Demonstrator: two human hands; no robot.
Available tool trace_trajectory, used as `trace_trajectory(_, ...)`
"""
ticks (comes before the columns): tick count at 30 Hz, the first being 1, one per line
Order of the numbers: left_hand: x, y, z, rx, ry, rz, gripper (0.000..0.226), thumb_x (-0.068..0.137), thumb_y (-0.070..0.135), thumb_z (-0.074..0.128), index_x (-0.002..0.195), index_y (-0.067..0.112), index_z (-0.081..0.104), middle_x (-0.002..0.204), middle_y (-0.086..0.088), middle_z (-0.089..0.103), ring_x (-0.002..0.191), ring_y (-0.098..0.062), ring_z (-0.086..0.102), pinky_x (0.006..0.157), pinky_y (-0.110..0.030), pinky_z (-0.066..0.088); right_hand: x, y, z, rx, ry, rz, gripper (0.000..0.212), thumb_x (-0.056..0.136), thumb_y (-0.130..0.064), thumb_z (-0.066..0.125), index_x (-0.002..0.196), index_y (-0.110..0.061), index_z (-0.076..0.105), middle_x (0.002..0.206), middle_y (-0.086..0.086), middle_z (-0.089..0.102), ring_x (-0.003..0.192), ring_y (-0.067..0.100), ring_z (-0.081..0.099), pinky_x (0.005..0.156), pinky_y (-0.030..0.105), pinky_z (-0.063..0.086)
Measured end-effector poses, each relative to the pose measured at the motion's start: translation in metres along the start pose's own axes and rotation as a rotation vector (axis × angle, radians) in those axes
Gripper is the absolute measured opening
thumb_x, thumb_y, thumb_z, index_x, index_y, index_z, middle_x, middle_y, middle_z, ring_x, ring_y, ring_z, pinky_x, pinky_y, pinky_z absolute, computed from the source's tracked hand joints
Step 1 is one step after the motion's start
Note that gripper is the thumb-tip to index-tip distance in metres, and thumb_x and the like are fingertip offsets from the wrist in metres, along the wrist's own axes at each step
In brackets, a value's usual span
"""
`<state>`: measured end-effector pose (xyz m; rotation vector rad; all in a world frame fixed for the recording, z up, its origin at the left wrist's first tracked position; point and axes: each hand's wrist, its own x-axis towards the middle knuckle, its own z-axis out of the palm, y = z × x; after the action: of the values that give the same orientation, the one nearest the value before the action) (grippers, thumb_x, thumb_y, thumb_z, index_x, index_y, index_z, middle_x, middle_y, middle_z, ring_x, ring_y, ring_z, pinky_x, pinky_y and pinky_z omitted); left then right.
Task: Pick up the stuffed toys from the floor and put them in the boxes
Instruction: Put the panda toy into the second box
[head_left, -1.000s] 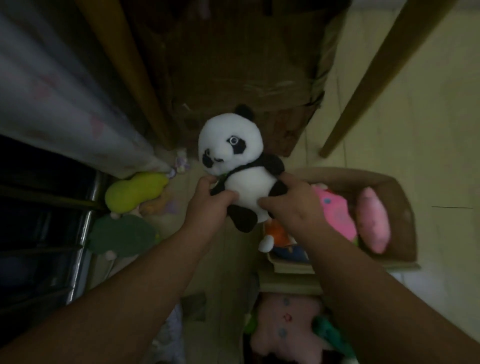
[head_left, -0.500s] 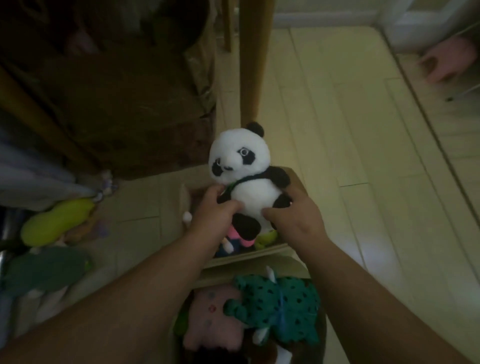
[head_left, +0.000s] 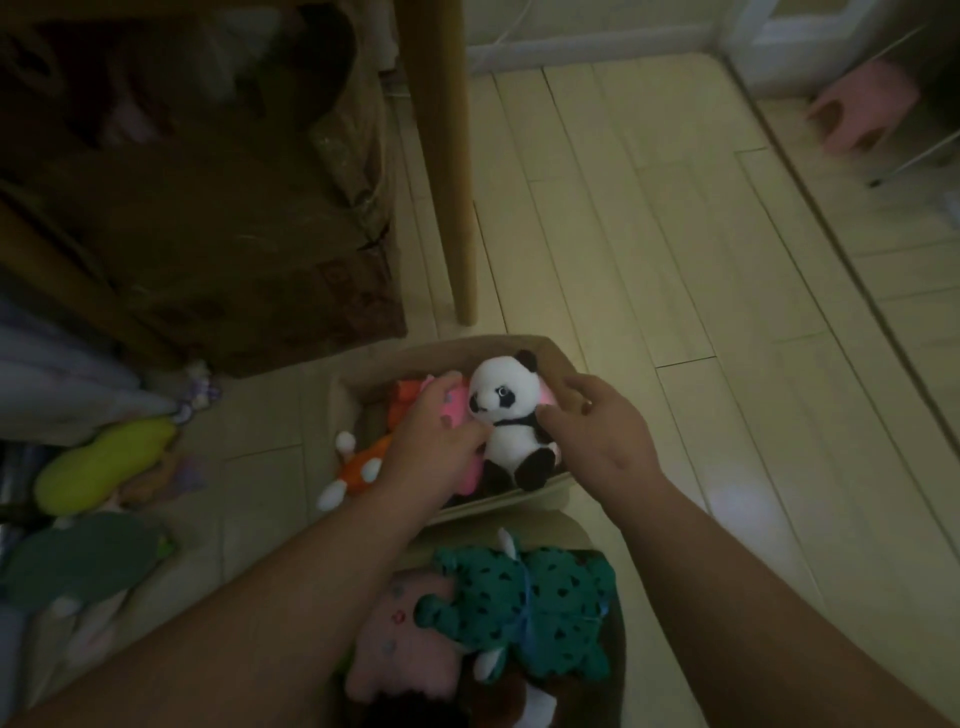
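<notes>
Lowered from mid-air, the panda now sits upright in the far box, near an orange toy. Your right hand spreads its fingers loose beside it. Your left hand curls against its flank, grip unclear. It looks soft and light, so take its torso.

I see the panda seated upright in the far box, an orange toy draped over its left rim. The near box holds a teal spotted toy; a yellow-green toy lies on the floor.
</notes>
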<state>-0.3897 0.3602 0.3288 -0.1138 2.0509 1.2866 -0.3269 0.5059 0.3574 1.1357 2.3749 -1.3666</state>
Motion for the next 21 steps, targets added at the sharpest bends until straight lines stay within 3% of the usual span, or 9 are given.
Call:
trace_trajectory(5, -0.006, -0.003, -0.013, -0.04, 0.021, 0.042, 0.049, 0.087, 0.028, 0.06, 0.129, 0.043, 0.042, 0.142, 0.006, 0.042, 0.117, -0.015, 0.045, 0.1, -0.045, 0.045, -0.003, -0.008, 0.005, -0.019, -0.005, -0.024, 0.054, 0.089, -0.033, 0.061, 0.139, -0.022, 0.046, 0.135, 0.008, 0.054, 0.115, 0.024, 0.055, 0.093, 0.041, 0.049)
trace_trajectory(7, -0.007, -0.006, -0.021, -0.064, 0.012, 0.045, 0.042, 0.087, 0.026, 0.061, 0.115, 0.05, 0.043, 0.138, 0.008, 0.045, 0.115, -0.012, 0.046, 0.099, -0.041, 0.046, -0.006, -0.013, 0.012, -0.024, -0.001, -0.033, 0.052, 0.088, -0.034, 0.061, 0.138, -0.024, 0.048, 0.135, 0.007, 0.055, 0.116, 0.025, 0.056, 0.095, 0.044, 0.049)
trace_trajectory(9, -0.007, -0.012, -0.03, -0.104, 0.013, 0.031, 0.041, 0.086, 0.026, 0.063, 0.108, 0.054, 0.044, 0.136, 0.01, 0.046, 0.115, -0.013, 0.049, 0.09, -0.038, 0.05, -0.009, -0.02, 0.02, -0.026, 0.0, -0.047, 0.051, 0.087, -0.035, 0.061, 0.136, -0.025, 0.052, 0.135, 0.005, 0.056, 0.117, 0.024, 0.056, 0.095, 0.045, 0.049)
trace_trajectory(12, -0.005, -0.022, -0.046, -0.143, 0.038, 0.009, 0.047, 0.085, 0.027, 0.064, 0.123, 0.046, 0.045, 0.13, 0.011, 0.05, 0.109, -0.014, 0.054, 0.066, -0.026, 0.048, -0.011, -0.028, 0.034, -0.022, -0.011, -0.06, 0.05, 0.087, -0.034, 0.061, 0.136, -0.027, 0.051, 0.136, 0.005, 0.055, 0.118, 0.022, 0.054, 0.091, 0.038, 0.05)
trace_trajectory(17, -0.002, -0.034, -0.08, -0.196, 0.107, 0.042, 0.044, 0.084, 0.022, 0.066, 0.121, 0.039, 0.049, 0.104, 0.025, 0.053, 0.096, 0.004, 0.053, 0.071, -0.023, 0.044, -0.012, -0.054, 0.063, -0.057, -0.012, -0.125, 0.048, 0.088, -0.033, 0.062, 0.134, -0.026, 0.052, 0.134, 0.001, 0.055, 0.114, 0.016, 0.053, 0.087, 0.028, 0.043)
trace_trajectory(20, -0.002, -0.041, -0.106, -0.218, 0.153, 0.046, 0.041, 0.083, 0.016, 0.067, 0.116, 0.036, 0.052, 0.102, 0.024, 0.056, 0.09, 0.003, 0.058, 0.073, -0.021, 0.048, -0.013, -0.074, 0.086, -0.095, -0.051, -0.155, 0.042, 0.09, -0.034, 0.059, 0.131, -0.028, 0.054, 0.113, -0.007, 0.057, 0.093, 0.005, 0.052, 0.069, 0.016, 0.04)
trace_trajectory(21, -0.003, -0.043, -0.115, -0.215, 0.169, 0.052, 0.039, 0.083, 0.014, 0.067, 0.112, 0.036, 0.051, 0.098, 0.024, 0.057, 0.085, 0.007, 0.057, 0.07, -0.016, 0.047, -0.014, -0.08, 0.095, -0.097, -0.061, -0.168, 0.04, 0.09, -0.036, 0.059, 0.128, -0.028, 0.055, 0.111, -0.009, 0.058, 0.095, 0.006, 0.053, 0.07, 0.018, 0.043)
